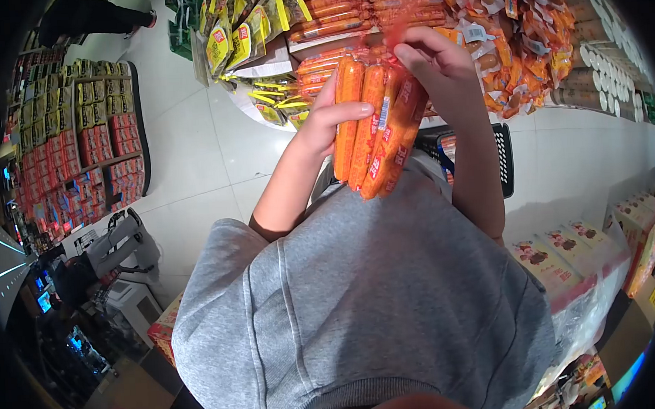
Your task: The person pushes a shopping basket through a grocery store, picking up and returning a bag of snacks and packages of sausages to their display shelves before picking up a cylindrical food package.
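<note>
A bundle of orange-wrapped sausages (372, 132) in a clear and red net or film hangs before my chest. My left hand (330, 119) is wrapped round its left side, the thumb lying across the front. At the bundle's upper right, my right hand (431, 58) has its thumb and finger pressed together at the gathered red netting. Just beyond are stacked orange sausage packs (332, 15) on the display, with yellow and green packets (248, 38) hanging to their left.
Loose orange packs (520, 61) fill the display's right part. A black basket (503, 158) is partly hidden behind my right forearm. Shelves of red and yellow packets (79, 128) stand left, printed boxes (552, 256) right. A person in dark clothing (95, 17) is at the upper left.
</note>
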The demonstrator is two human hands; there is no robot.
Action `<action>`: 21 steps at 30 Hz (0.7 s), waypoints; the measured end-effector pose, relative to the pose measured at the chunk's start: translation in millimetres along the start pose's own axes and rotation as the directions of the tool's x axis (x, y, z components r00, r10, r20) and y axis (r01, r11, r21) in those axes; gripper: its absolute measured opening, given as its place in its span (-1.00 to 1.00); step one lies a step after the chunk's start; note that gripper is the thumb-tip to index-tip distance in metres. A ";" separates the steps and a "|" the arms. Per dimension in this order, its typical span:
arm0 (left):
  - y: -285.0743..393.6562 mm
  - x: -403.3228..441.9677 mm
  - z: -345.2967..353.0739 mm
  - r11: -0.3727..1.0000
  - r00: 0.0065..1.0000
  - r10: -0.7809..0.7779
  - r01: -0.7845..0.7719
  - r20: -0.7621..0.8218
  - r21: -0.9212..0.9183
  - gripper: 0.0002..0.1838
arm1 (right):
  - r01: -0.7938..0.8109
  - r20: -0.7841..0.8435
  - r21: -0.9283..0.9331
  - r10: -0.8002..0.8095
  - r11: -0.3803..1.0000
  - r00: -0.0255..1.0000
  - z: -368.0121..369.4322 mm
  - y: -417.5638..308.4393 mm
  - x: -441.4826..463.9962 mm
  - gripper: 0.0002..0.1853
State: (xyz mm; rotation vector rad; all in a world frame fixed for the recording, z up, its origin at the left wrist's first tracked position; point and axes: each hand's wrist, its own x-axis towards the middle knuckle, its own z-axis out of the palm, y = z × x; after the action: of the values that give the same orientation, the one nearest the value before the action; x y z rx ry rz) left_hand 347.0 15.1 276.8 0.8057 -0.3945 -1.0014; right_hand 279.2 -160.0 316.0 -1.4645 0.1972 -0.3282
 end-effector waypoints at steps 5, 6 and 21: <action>-0.1 0.0 2.8 0.988 0.982 -0.087 0.106 0.168 -0.110 -0.08 | -0.123 0.219 0.013 0.118 0.992 0.969 -12.0 4.9 -3.9 -0.80; -1.7 1.4 4.5 0.987 0.975 -0.080 0.107 0.206 -0.123 -0.06 | -0.134 0.249 0.028 0.123 0.991 0.961 -12.4 4.9 -5.6 -0.79; -12.6 15.1 8.1 0.592 0.972 0.229 -0.178 0.048 0.786 -0.02 | 0.425 0.114 -0.236 -0.409 0.874 0.905 -4.3 -3.4 -18.0 -0.67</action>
State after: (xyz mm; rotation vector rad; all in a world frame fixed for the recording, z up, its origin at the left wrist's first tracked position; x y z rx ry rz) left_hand 342.0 -5.0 271.7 1.5513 -0.8968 -0.5432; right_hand 260.6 -158.3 317.7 -1.7700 -0.1387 -0.6267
